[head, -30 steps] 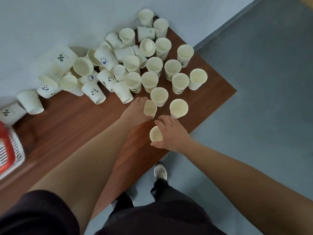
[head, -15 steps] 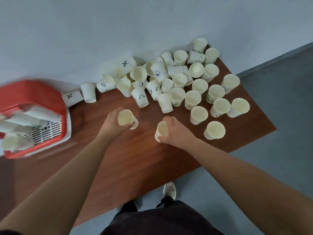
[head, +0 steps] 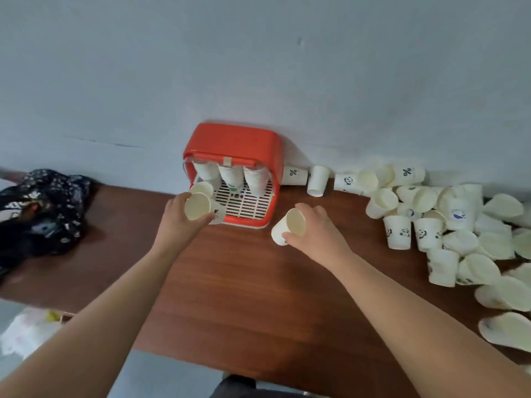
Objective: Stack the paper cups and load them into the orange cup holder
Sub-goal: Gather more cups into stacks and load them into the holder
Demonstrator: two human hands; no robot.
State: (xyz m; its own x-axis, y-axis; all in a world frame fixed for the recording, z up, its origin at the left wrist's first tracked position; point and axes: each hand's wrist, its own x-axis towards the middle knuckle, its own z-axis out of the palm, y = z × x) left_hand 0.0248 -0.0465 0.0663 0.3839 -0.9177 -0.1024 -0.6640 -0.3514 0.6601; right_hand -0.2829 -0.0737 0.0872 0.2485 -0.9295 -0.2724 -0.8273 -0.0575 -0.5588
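Observation:
The orange cup holder (head: 230, 142) stands against the wall at the table's back, with three stacks of white cups (head: 230, 176) hanging inside over a white grille. My left hand (head: 178, 222) grips a white paper cup (head: 198, 206) at the holder's front left corner, its mouth tilted toward me; another cup (head: 202, 188) sits just behind it. My right hand (head: 319, 231) holds a second paper cup (head: 288, 226) on its side just right of the holder's front. A heap of several loose paper cups (head: 431, 214) covers the table's right part.
The brown wooden table (head: 244, 282) runs along a pale wall. A dark flowered cloth bag (head: 43, 208) lies at the table's left end. A white plastic bag (head: 26, 331) sits below the left edge. Grey floor lies beyond the front edge.
My view has swung left, bringing the orange holder to the centre and the cup heap to the right. Both hands carried their cups leftward; the left one now reaches the holder's front.

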